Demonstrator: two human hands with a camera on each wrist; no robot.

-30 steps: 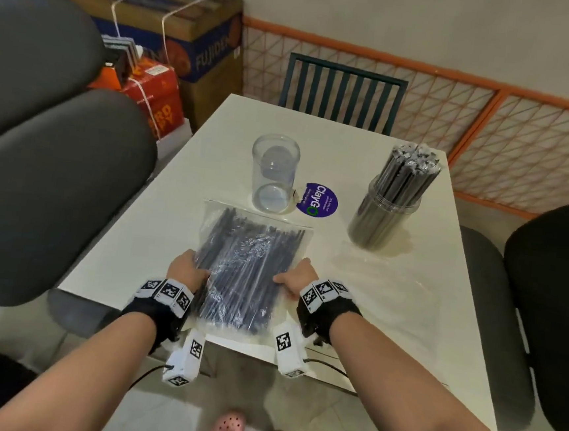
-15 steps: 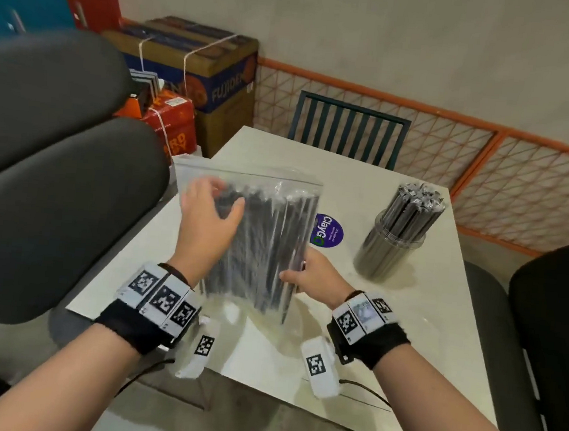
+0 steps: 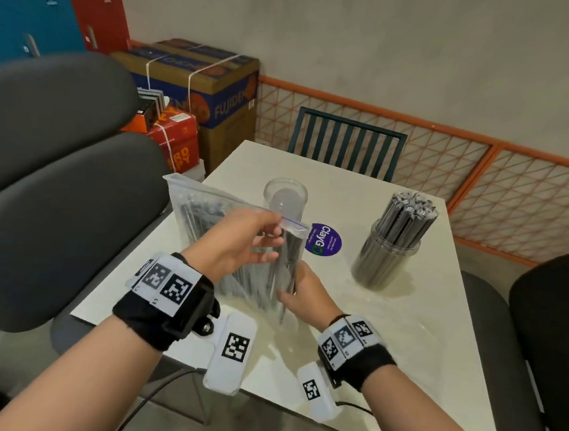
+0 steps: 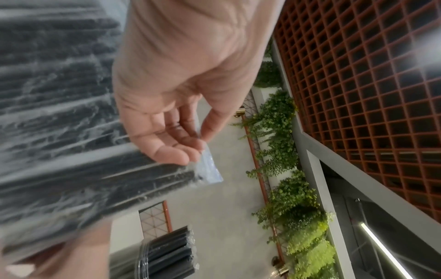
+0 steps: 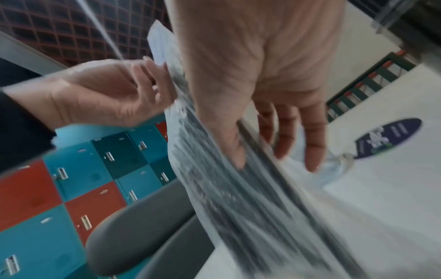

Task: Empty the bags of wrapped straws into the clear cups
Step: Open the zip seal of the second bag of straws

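The clear zip bag [image 3: 207, 215] of dark wrapped straws is held upright above the near-left part of the white table [image 3: 404, 329], in front of the empty clear cup [image 3: 285, 198]. The right hand [image 3: 307, 296] grips its lower right edge, thumb on the near face and fingers behind, while the left hand [image 3: 239, 242] pinches the top right corner at the blue-lined seal between thumb and fingertips. To the right, well apart, stands a second clear cup [image 3: 384, 258] packed with straws
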